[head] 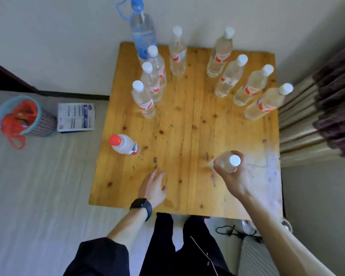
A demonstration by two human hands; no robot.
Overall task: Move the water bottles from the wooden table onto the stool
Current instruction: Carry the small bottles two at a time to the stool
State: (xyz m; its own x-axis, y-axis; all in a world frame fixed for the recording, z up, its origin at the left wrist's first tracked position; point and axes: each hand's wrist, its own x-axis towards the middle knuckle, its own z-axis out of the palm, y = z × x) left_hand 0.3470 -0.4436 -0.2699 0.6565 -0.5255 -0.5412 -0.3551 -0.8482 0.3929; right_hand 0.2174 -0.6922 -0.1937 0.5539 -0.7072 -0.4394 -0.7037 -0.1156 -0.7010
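Several clear water bottles with white caps stand on the wooden table point(187, 136), in a left group point(143, 99) and a right group point(249, 88). A tall bottle with a blue cap and handle point(142, 34) stands at the back left corner. A small red-capped bottle point(125, 144) stands near the left edge. My right hand point(234, 177) is closed around a white-capped bottle point(228, 161) near the table's front right. My left hand point(153, 188) rests flat on the table with fingers apart, holding nothing. No stool is in view.
A mesh bin with a red bag point(26, 118) and a white printed packet point(76, 116) sit on the floor to the left. A striped curtain point(323, 108) hangs right of the table. A black cable point(229, 231) lies under the front edge.
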